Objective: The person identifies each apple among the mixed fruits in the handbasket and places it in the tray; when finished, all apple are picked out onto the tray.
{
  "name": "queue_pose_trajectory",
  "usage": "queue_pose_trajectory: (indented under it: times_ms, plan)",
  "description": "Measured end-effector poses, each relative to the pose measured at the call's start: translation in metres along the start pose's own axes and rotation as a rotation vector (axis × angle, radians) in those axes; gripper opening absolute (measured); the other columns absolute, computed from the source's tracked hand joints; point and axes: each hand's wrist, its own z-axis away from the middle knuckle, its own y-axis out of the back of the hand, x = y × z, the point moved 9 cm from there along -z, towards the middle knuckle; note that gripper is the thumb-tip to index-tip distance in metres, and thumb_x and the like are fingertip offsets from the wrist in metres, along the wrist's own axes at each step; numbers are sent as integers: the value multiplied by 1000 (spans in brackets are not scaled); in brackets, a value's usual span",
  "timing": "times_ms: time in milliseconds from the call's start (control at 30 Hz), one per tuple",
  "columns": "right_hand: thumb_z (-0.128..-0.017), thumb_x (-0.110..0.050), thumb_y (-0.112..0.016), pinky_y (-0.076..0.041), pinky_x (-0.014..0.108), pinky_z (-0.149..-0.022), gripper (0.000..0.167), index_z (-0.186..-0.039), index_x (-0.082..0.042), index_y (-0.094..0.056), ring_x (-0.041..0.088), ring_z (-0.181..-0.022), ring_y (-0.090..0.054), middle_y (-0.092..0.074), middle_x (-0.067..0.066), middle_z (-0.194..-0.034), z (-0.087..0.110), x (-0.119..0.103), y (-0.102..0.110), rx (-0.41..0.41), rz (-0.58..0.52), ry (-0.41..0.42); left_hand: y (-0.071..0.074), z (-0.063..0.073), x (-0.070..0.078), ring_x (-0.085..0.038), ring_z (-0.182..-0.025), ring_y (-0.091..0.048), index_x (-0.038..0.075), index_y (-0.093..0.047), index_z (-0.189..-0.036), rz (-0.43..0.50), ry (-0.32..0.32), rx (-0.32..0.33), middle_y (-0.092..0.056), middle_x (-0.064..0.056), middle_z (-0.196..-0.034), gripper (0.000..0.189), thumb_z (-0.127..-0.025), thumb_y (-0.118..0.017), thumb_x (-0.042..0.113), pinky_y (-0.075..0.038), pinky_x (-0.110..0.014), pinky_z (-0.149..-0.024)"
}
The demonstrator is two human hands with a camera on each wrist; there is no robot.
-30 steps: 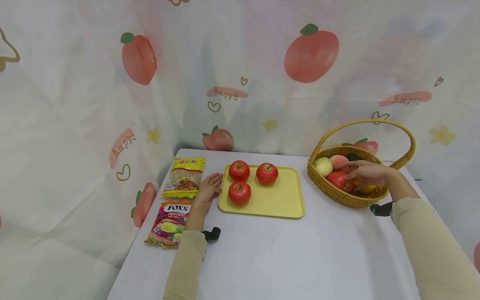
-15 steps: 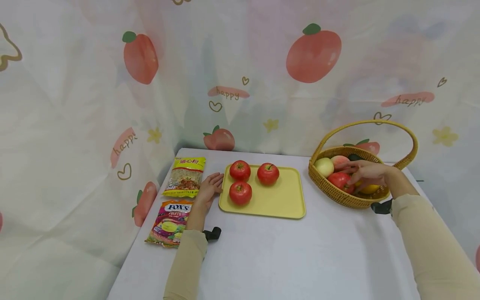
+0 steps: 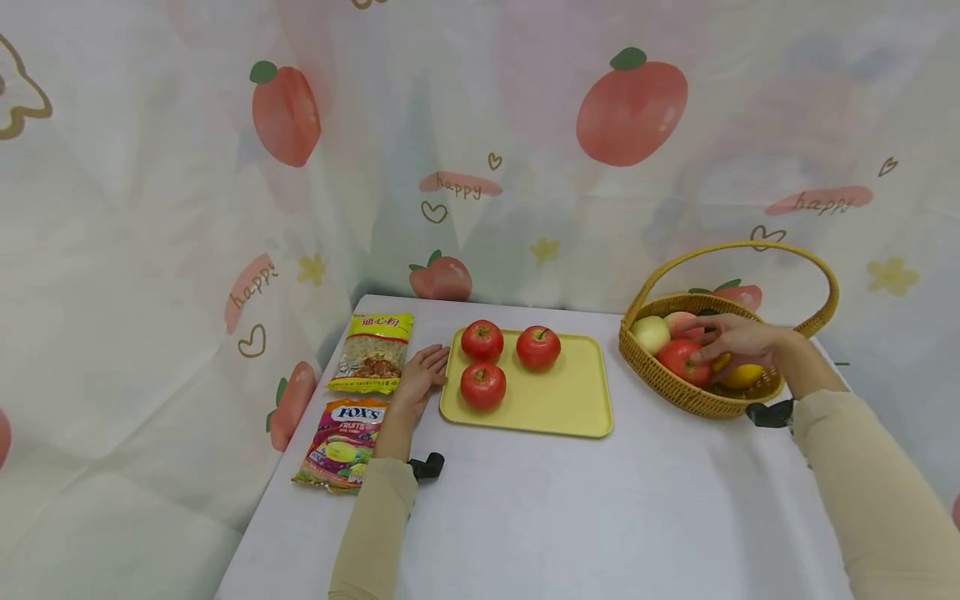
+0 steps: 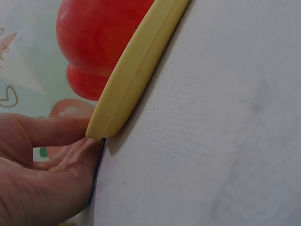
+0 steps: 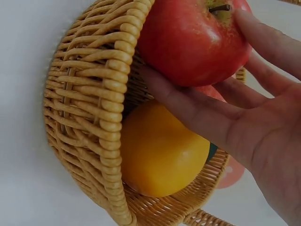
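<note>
In the head view, my right hand [image 3: 738, 342] reaches into a wicker basket [image 3: 693, 406] and holds a red apple [image 3: 684, 362]. The right wrist view shows the thumb by the stem of this apple [image 5: 200, 44] and fingers curled beneath it. Below them in the basket lies a yellow round fruit [image 5: 162, 148]. My left hand [image 3: 417, 383] lies on the table with fingers extended, touching the left edge of a yellow tray [image 3: 555, 400]. Several red apples sit on the tray, one of them a front apple [image 3: 483, 386]. The left wrist view shows a digit against the tray rim [image 4: 124, 84].
Left of the tray lie a yellow food packet [image 3: 371, 354] and a purple candy bag [image 3: 341, 446], partly covered by the left forearm. A pale round fruit [image 3: 651, 334] and a peach [image 3: 681, 323] also fill the basket, whose tall handle [image 3: 738, 245] arches overhead.
My right hand's fingers have settled around the red apple in the basket, which has shifted slightly. The left hand stays at the tray's edge. The head view has drifted a little.
</note>
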Motion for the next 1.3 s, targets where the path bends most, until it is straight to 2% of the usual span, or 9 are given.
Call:
queue_pose_trajectory:
  times_ms: [300, 633, 767, 933, 1167, 1300]
  plan:
    - [-102, -14, -65, -56, 63, -96, 70, -159, -1, -26, 36, -119, -61, -16, 39, -159, 23, -9, 5, 76, 11, 69, -6, -2, 4, -32, -151, -39, -2, -35, -158, 37, -22, -29, -43, -22, -160, 82, -83, -44, -32, -34, -40, -123]
    - [-105, -12, -61, -55, 65, -96, 64, -159, -3, -28, 28, -115, -63, -26, 31, -156, 43, -26, -5, 138, -45, 111, -5, -2, 3, -30, -151, -40, 0, -35, -159, 23, -3, -20, -44, -20, -160, 82, -84, -47, -31, -34, -39, -123]
    - [-105, -12, -60, -55, 65, -95, 64, -159, -3, -27, 24, -113, -65, -33, 27, -153, 52, -42, -15, 176, -93, 129, -4, 0, 3, -29, -150, -41, 2, -36, -159, 15, 5, -10, -46, -18, -159, 82, -84, -48, -30, -35, -38, -123]
    - [-107, -14, -58, -53, 63, -98, 66, -160, 1, -22, 23, -111, -67, -30, 23, -153, 58, -60, -33, 204, -163, 144, -3, 2, 3, -28, -150, -41, 3, -37, -159, 1, 3, -6, -46, -16, -159, 81, -85, -48, -29, -35, -37, -123]
    - [-107, -17, -59, -58, 57, -93, 67, -158, 5, -22, 26, -105, -73, -45, 13, -138, 54, -73, -55, 256, -237, 175, -2, 5, 3, -29, -150, -40, 3, -37, -158, -12, -4, 2, -46, -17, -159, 80, -86, -48, -29, -35, -39, -123]
    - [-106, -24, -62, -57, 56, -95, 72, -159, 5, -23, 19, -104, -72, -45, 16, -141, 50, -82, -69, 293, -215, 177, -3, 4, 2, -30, -151, -39, 1, -36, -159, 6, -9, -4, -44, -19, -160, 79, -87, -46, -30, -34, -39, -124]
